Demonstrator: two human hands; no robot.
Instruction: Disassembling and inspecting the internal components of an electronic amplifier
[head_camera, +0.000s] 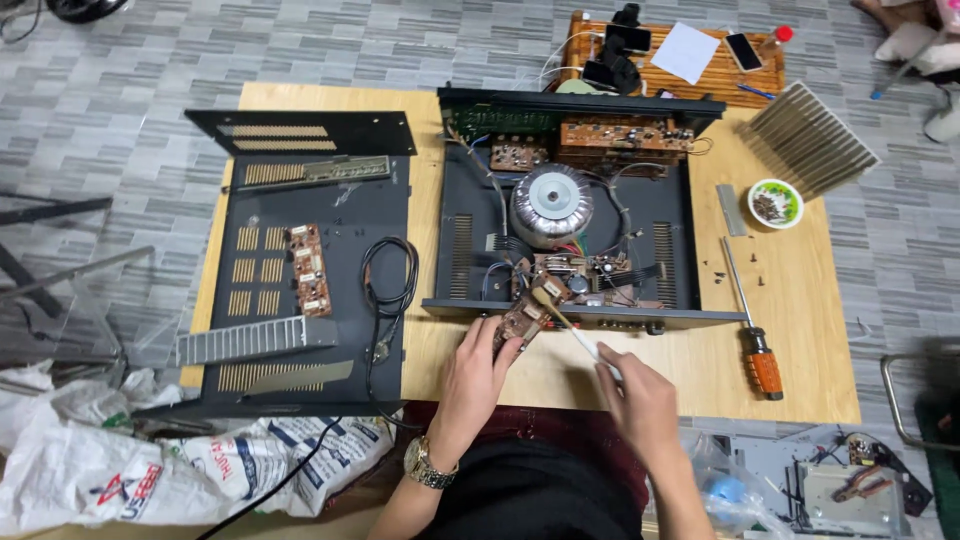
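While we kneel at the near edge of the wooden table (800, 330), our left hand (478, 372) is closed on a small brown circuit board (522, 321), pinching it by its lower edge and holding it tilted just outside the front wall of the open black amplifier chassis (570, 230). Our right hand (640, 400) is wrapped around the pale handle of a small brush (565, 320), whose bristle end rests at the upper corner of that board, beside the cluster of wires inside the front wall. We judge the work in hand to be brushing dust off the board. To do it well, we would keep the grip on the bare edge only, stroke lightly away from the chassis so loosened dirt falls on the table, and mind the leads tying the board to the unit, since pulling it further out could strain them. Behind the board sits the grey round transformer (551, 203). An orange-handled screwdriver (752, 330) lies to the right, near a green bowl (775, 203) of small parts. The removed black cover (310, 260) lies to the left with a coiled black cable (388, 285) on it.
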